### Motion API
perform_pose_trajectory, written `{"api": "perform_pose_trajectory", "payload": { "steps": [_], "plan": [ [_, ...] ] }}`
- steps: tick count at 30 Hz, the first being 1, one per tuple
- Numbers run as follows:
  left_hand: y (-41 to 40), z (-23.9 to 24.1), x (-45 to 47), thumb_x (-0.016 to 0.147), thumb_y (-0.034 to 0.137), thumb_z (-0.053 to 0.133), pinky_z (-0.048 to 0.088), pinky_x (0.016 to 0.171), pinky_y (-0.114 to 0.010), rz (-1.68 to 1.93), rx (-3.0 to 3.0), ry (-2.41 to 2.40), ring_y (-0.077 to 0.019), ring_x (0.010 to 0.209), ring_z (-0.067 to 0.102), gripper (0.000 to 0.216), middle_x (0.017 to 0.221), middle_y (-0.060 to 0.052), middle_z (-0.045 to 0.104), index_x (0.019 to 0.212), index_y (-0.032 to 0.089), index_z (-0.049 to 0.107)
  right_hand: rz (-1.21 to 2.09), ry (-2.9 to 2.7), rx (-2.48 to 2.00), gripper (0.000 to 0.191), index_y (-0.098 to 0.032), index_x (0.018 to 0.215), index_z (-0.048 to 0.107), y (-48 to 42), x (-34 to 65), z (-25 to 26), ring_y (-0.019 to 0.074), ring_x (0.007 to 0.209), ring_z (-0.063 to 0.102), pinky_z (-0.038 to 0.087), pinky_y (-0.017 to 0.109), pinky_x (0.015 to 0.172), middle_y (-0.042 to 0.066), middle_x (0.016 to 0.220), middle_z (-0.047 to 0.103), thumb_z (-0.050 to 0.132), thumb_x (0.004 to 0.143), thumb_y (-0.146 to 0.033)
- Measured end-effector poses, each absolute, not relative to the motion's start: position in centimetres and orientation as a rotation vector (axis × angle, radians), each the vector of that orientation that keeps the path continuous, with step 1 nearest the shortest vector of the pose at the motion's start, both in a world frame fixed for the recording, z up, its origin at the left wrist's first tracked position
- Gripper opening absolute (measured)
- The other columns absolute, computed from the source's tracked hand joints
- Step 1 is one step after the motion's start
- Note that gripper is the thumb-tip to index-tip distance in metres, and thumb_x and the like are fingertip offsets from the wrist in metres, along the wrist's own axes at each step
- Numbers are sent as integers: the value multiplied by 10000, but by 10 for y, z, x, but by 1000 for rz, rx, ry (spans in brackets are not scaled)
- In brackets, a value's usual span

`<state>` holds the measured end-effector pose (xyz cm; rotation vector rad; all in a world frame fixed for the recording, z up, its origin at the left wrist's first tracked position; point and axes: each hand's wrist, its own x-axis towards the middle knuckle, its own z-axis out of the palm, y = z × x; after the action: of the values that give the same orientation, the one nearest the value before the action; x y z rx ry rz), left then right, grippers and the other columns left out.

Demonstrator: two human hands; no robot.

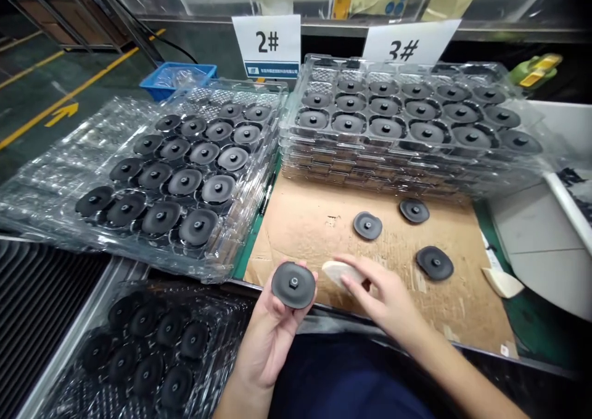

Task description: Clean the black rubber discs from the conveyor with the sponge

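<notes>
My left hand (272,339) holds a black oval disc (300,292) by its edges, with the small raised hub in its middle facing up. Just to the right, my right hand (382,292) pinches a thin cream-white pad (340,273) between thumb and fingers. The pad is close to the disc but apart from it. Three more black discs lie on the cardboard sheet beyond my right hand: one disc (367,226) nearest the middle, another disc (414,210) behind it, and a third disc (435,263) to the right.
At the left, a clear plastic tray (226,237) holds rows of black discs. Stacked clear trays (351,172) with more discs stand at the back. Another filled tray (203,308) sits low at the front left. A second cream pad (503,282) lies on the cardboard (296,215)'s right edge.
</notes>
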<state>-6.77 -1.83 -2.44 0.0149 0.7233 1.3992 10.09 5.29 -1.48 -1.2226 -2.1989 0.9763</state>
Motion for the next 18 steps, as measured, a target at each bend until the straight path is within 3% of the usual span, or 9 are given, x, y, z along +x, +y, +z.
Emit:
{"api": "perform_pose_trajectory", "payload": {
  "steps": [2,5,9,12,18],
  "plan": [
    [-13,-20,-56,675,301,690,452,929,-299,1354,34,737,-211,1083,570,494,1137,-47,639,1152,262,564,919,-2106,-1161,324,-223,1179,498,47,99,11,175,881,567,460,308,753,54,1025,617,473,858,-189],
    [-9,-13,-41,657,320,707,467,901,-259,1241,54,745,-191,1021,604,471,1074,-34,668,1111,260,598,854,-2145,-922,338,-167,1163,504,35,91,37,173,836,558,445,314,758,62,941,630,461,831,-119],
    [-9,-6,-35,576,313,767,504,831,-237,1251,96,841,-199,979,622,516,1079,-8,671,1070,275,623,937,-2269,-860,273,-151,1091,533,36,87,47,149,716,538,437,287,656,44,842,627,440,837,-110],
    [-8,-3,-33,605,270,757,506,788,-187,1211,99,877,-158,934,635,447,1024,1,693,1038,264,644,793,-2192,-909,283,-113,1114,525,39,88,47,176,746,537,432,332,684,79,856,625,418,854,-134],
    [-8,1,-28,523,301,799,493,871,-271,1189,151,787,-209,975,631,571,1071,8,682,1068,301,628,841,-2167,-820,265,-114,1048,557,28,101,50,163,716,549,446,301,649,76,825,635,447,809,-82]
  ]
}}
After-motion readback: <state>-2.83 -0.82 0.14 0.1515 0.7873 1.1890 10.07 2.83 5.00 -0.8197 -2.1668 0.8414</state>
